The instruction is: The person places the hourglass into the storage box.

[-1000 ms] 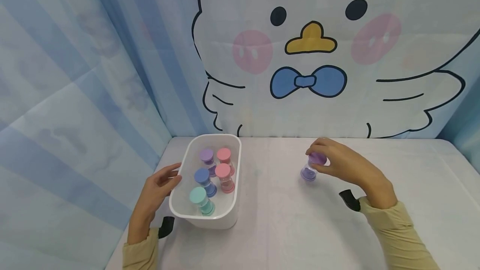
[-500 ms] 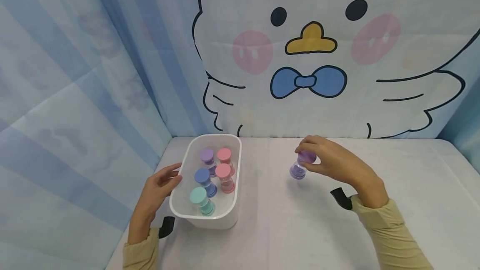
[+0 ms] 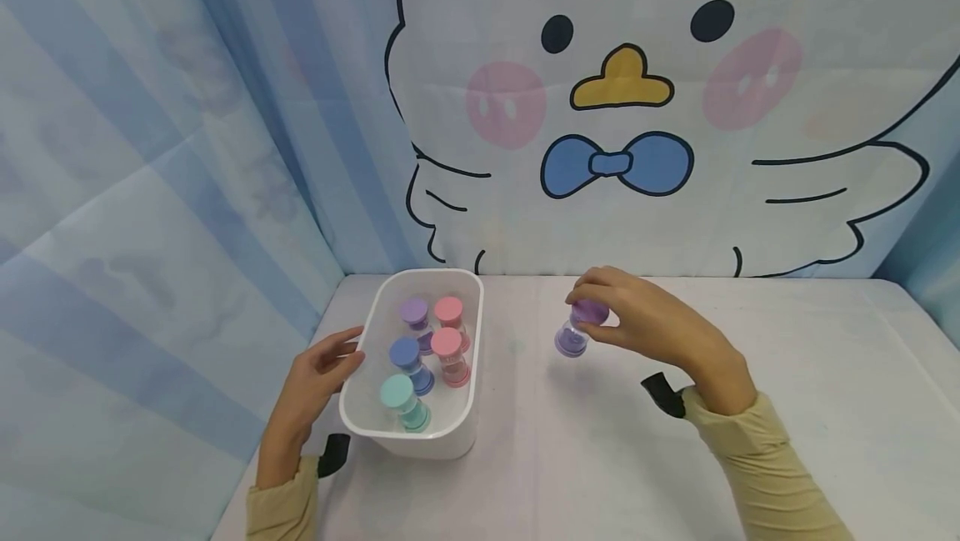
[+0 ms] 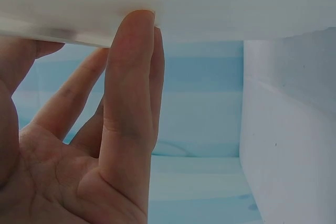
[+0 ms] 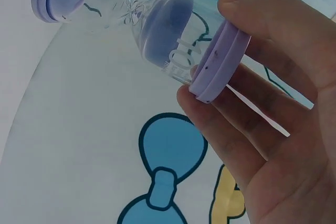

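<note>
A small hourglass (image 3: 572, 344) with purple caps and purple sand is held tilted in my right hand (image 3: 654, 326). Thumb and fingers pinch its upper cap, as the right wrist view shows on the hourglass (image 5: 170, 27). My left hand (image 3: 311, 378) rests against the left side of a white bin (image 3: 459, 434), its extended fingers (image 4: 128, 87) touching the outer wall. Inside the bin stand a purple hourglass (image 3: 415, 313), two pink ones including the nearer pink hourglass (image 3: 448, 344), a blue hourglass (image 3: 406, 353) and a teal hourglass (image 3: 399, 393).
A white cloth-covered table (image 3: 555, 458) lies under everything. Blue curtains (image 3: 150, 191) hang at the left, and a backdrop with a cartoon bird (image 3: 622, 82) rises behind the table.
The right hand has carried the purple hourglass leftward across the table, closer to the bin. The left hand and the bin stay where they were.
</note>
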Action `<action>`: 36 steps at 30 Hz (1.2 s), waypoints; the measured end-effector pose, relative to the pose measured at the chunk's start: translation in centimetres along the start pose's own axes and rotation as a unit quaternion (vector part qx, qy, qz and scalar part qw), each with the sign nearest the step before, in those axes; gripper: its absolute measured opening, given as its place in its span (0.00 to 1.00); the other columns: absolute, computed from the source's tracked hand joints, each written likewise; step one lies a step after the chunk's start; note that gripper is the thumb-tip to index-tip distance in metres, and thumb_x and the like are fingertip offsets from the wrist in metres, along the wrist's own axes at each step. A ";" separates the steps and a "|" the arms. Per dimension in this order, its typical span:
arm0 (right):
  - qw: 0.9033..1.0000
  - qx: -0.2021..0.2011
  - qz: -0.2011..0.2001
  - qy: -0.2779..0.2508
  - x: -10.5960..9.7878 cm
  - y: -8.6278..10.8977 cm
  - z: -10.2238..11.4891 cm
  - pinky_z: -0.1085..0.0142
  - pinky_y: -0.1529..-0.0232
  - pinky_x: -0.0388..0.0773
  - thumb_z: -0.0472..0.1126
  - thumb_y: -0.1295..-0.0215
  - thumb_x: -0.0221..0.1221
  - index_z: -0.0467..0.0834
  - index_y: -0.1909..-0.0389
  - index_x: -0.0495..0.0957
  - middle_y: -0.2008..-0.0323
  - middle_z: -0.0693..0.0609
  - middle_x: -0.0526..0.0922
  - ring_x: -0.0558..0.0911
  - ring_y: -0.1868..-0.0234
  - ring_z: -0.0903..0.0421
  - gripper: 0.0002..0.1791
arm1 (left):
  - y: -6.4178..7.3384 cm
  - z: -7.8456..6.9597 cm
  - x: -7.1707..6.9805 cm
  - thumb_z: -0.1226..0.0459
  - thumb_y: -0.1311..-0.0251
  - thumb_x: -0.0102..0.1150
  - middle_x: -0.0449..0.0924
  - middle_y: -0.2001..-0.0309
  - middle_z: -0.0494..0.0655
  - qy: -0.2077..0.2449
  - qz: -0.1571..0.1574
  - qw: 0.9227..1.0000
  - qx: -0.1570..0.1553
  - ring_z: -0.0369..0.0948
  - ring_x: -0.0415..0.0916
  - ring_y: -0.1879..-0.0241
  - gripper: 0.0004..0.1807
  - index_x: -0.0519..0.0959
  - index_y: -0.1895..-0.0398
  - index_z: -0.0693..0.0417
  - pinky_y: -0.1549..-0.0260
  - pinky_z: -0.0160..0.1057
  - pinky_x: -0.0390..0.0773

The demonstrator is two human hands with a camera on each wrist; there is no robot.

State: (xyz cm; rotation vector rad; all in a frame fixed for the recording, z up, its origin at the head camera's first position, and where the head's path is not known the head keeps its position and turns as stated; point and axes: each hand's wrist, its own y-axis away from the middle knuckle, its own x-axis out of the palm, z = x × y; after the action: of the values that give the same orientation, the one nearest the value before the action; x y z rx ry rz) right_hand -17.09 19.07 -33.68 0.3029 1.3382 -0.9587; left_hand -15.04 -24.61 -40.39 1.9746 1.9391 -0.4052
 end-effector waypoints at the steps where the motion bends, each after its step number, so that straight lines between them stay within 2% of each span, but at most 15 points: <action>1: 1.000 -0.004 -0.002 0.001 0.0 -0.1 0.1 0.60 0.53 0.83 0.36 0.47 0.74 0.44 0.52 0.83 0.52 0.51 0.81 0.81 0.52 0.55 0.19 | 0.0 0.0 0.0 0.54 0.32 0.60 0.76 0.40 0.60 0.000 0.000 1.000 -0.001 0.53 0.79 0.46 0.29 0.70 0.30 0.50 0.52 0.44 0.82; 16: 0.998 -0.062 -0.032 0.002 -0.3 -1.6 1.9 0.63 0.52 0.83 0.38 0.47 0.74 0.44 0.52 0.83 0.53 0.52 0.81 0.80 0.52 0.57 0.20 | 0.0 0.1 0.2 0.54 0.32 0.60 0.76 0.40 0.59 -0.003 0.003 1.000 0.004 0.51 0.80 0.47 0.28 0.70 0.31 0.50 0.56 0.38 0.83; 21: 0.996 -0.080 -0.040 -0.001 -0.4 -2.3 2.6 0.64 0.51 0.82 0.38 0.46 0.73 0.44 0.52 0.83 0.52 0.53 0.81 0.79 0.51 0.58 0.19 | 0.0 0.2 0.1 0.55 0.32 0.60 0.77 0.40 0.60 0.000 0.001 1.000 0.014 0.39 0.82 0.52 0.28 0.71 0.31 0.51 0.58 0.34 0.82; 26: 0.994 -0.098 -0.047 -0.009 -0.4 -2.9 3.3 0.66 0.51 0.81 0.38 0.44 0.72 0.44 0.52 0.83 0.52 0.53 0.81 0.80 0.51 0.59 0.18 | 0.0 0.2 0.1 0.54 0.32 0.60 0.76 0.40 0.60 -0.002 0.001 1.000 0.016 0.27 0.80 0.57 0.28 0.70 0.31 0.51 0.59 0.32 0.81; 36: 0.990 -0.125 -0.055 -0.014 -0.2 -4.0 4.5 0.68 0.51 0.81 0.39 0.41 0.70 0.44 0.51 0.83 0.51 0.52 0.81 0.80 0.50 0.59 0.16 | 0.0 0.1 0.1 0.53 0.32 0.60 0.76 0.39 0.60 -0.003 0.001 1.000 0.012 0.27 0.79 0.57 0.29 0.70 0.31 0.51 0.59 0.32 0.81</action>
State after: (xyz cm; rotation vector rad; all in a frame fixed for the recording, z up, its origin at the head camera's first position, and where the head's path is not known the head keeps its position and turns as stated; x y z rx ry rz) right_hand -16.90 13.68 -31.06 0.0239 1.4444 -0.8709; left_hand -15.01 -24.57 -40.54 1.9878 1.9374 -0.4365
